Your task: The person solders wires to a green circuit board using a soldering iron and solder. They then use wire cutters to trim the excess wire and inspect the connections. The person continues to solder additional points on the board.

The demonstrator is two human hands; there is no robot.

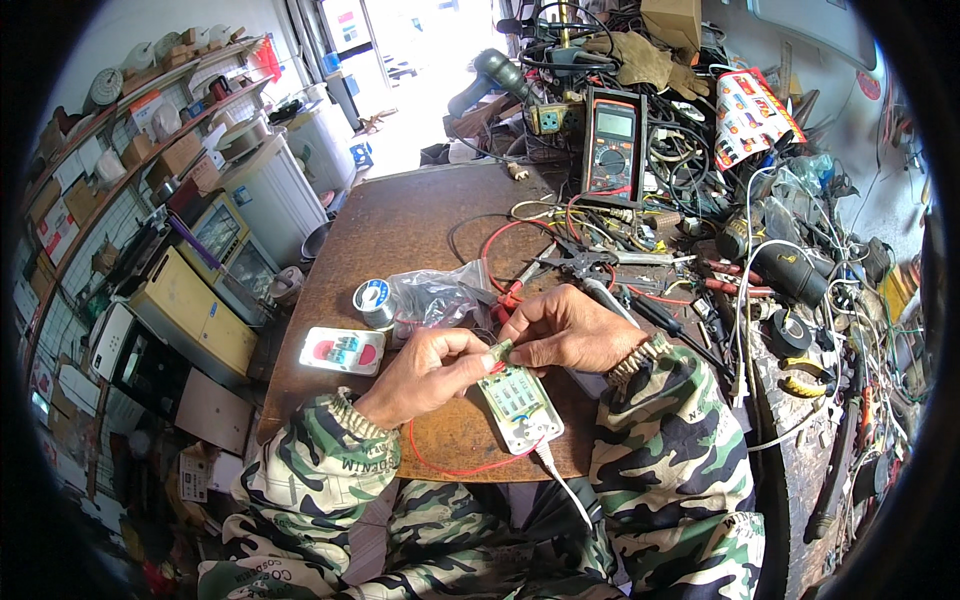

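My left hand (428,372) and my right hand (572,330) meet over the table, fingertips pinched on a small green piece that looks like a circuit board (501,351). Just beneath them lies an opened white power strip (519,408), its inner contacts showing and a white cord (565,488) leaving its near end. A red wire (450,470) loops from under my left hand to that near end. To the left of my left hand sits a white cover (342,351) with red and teal parts. My fingers partly hide the green piece and the strip's far end.
Beyond my hands are a solder spool (373,299), a clear plastic bag (437,292) and red-handled test leads. Pliers (583,264) and a multimeter (612,148) stand farther right. Tangled cables and tools crowd the right bench (790,460). Shelves (150,150) line the left wall.
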